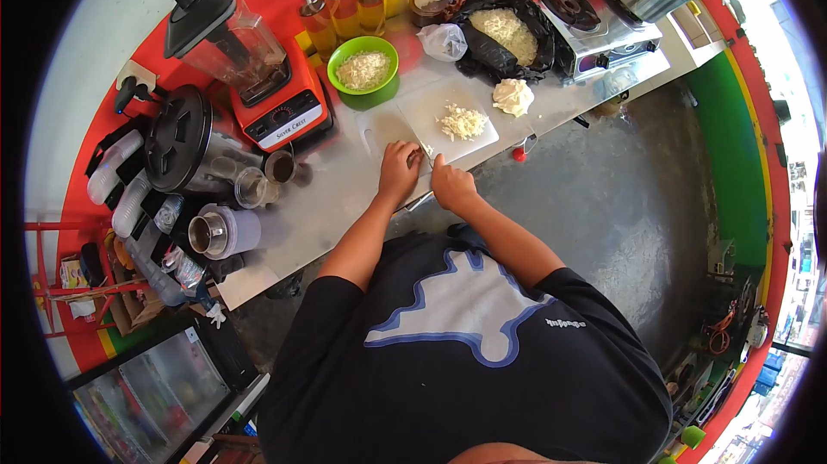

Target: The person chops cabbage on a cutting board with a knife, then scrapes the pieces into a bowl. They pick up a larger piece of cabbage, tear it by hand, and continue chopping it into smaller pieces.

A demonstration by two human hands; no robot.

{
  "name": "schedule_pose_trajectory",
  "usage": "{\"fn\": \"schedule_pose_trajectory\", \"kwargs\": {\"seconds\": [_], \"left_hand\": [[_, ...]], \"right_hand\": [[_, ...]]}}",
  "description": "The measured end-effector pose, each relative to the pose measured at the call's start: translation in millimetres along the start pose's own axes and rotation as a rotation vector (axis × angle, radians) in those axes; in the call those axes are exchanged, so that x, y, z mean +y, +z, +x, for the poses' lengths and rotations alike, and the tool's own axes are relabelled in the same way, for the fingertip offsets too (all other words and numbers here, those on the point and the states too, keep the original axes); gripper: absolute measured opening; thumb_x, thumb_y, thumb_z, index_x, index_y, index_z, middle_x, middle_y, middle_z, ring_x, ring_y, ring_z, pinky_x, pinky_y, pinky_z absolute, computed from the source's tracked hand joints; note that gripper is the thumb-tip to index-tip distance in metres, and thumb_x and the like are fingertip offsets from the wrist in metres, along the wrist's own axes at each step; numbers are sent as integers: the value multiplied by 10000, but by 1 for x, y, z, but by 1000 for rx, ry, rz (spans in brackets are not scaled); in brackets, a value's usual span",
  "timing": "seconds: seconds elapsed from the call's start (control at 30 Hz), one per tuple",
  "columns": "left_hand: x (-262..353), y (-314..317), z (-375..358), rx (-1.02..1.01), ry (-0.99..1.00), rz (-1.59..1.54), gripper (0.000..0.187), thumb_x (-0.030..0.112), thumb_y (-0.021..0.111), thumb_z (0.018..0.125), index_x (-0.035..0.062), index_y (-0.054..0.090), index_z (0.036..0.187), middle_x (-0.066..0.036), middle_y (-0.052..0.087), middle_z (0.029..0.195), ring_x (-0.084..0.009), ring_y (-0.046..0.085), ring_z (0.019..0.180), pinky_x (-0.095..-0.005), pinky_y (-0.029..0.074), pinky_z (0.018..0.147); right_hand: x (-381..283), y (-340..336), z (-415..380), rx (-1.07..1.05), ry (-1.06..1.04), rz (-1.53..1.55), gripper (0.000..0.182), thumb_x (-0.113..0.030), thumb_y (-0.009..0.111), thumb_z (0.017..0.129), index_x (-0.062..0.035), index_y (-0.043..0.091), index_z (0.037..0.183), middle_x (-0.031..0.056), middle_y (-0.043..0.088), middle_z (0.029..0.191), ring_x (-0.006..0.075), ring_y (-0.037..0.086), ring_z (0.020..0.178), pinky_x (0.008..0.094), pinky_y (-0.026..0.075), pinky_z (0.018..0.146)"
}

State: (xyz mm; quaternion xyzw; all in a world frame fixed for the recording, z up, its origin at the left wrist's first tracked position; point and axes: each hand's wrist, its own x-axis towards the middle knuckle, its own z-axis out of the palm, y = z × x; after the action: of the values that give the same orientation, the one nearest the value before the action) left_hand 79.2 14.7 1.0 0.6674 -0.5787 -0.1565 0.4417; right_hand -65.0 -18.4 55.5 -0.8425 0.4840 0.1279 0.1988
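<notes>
A white cutting board (pixel 386 126) lies on the counter in front of me. On its right part is a heap of chopped pale food (pixel 463 122), with a few small bits beside the blade. My right hand (pixel 453 185) is closed around the handle of a knife (pixel 424 144), whose thin blade points away across the board. At the board's near edge, left of the knife, my left hand (pixel 400 169) has its fingers curled down; what they hold is hidden. Just right of the board sits a whitish, lumpy mass (pixel 513 97).
A green bowl (pixel 389 85) of shredded pale food stands behind the board. Farther back are pump bottles (pixel 342 7) and a black bag (pixel 482 52) of more shreds. A blender (pixel 284 111) stands left, a gas stove (pixel 594 42) right. The counter's front edge (pixel 345 240) runs before me.
</notes>
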Motion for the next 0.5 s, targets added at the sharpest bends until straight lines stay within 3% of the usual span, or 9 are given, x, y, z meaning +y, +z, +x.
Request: {"fn": "schedule_pose_trajectory", "kwargs": {"seconds": [0.5], "left_hand": [[1,-2,-2,-6,0,-12,102,119,665,888,34,671,944,-124,625,927,-340,555,951,-421,455,856]], "right_hand": [[-2,-6,10,-24,-13,51,329,-54,621,870,28,429,1124,284,705,1010,422,713,968,484,575,830]]}}
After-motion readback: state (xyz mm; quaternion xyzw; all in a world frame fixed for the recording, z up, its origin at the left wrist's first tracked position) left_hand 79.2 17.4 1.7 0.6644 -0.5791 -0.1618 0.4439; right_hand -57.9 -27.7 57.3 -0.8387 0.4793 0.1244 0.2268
